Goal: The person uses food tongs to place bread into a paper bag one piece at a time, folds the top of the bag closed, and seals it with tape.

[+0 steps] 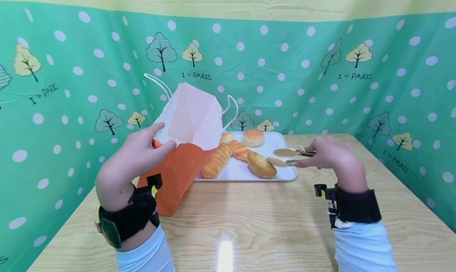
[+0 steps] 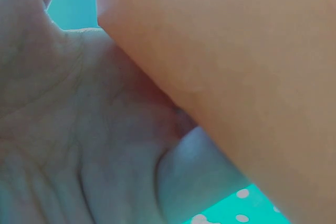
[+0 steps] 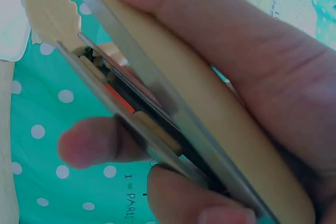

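My left hand [image 1: 142, 147] holds the left edge of an orange paper bag [image 1: 171, 177], thumb across its front. The other fingers are partly hidden behind the bag, and in the left wrist view the palm [image 2: 89, 108] lies along it. Tilted, the bag shows its white inside and two white handles. My right hand [image 1: 329, 151] grips tongs [image 1: 285, 153] with cream leaf-shaped ends and metal-edged arms. Their ends stand apart, the lower one right at the golden oval bun [image 1: 261, 165] on the tray's front right. The right wrist view shows thumb and fingers around the tongs [image 3: 184, 108].
A white tray [image 1: 274, 139] at the table's back also bears a long ridged loaf [image 1: 217, 161], a striped roll [image 1: 240, 150], a round bun [image 1: 253, 137] and another bread [image 1: 227, 137] partly behind the bag. A green dotted curtain [image 1: 249, 66] surrounds the wooden table [image 1: 270, 224].
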